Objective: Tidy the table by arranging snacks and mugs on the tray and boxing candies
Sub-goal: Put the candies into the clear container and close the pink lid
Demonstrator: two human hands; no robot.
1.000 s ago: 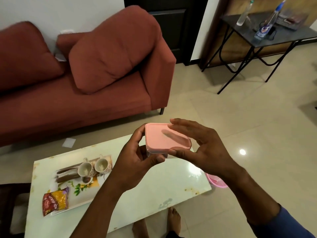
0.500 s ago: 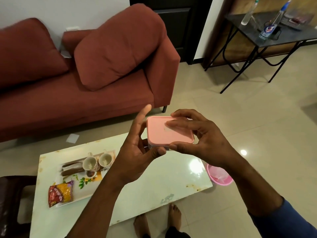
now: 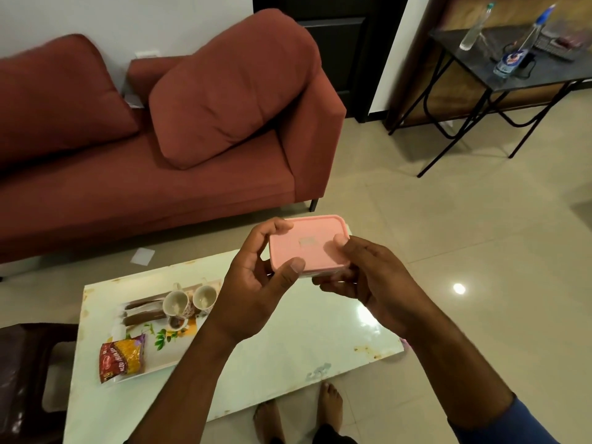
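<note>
Both hands hold a small box with a pink lid [image 3: 309, 245] in the air above the white table [image 3: 288, 341]. My left hand [image 3: 256, 283] grips its left side, thumb pressed on the lid's near corner. My right hand [image 3: 368, 277] cups its right side from below, thumb on top of the lid. What is inside the box is hidden. On the table's left lies a flowered tray [image 3: 173, 339] with two mugs [image 3: 189, 302], brown bars [image 3: 144, 312] and a red and yellow snack packet [image 3: 121, 357].
A red sofa [image 3: 144, 161] with loose cushions stands behind the table. A black side table [image 3: 512, 75] with bottles is at the back right. A dark chair [image 3: 25, 379] sits at the left edge. My bare feet [image 3: 298, 411] stand on the tiled floor.
The box has tilted and shifted slightly right. My left fingers have curled around its left edge, and my right hand has dropped from on top of the lid to under the box.
</note>
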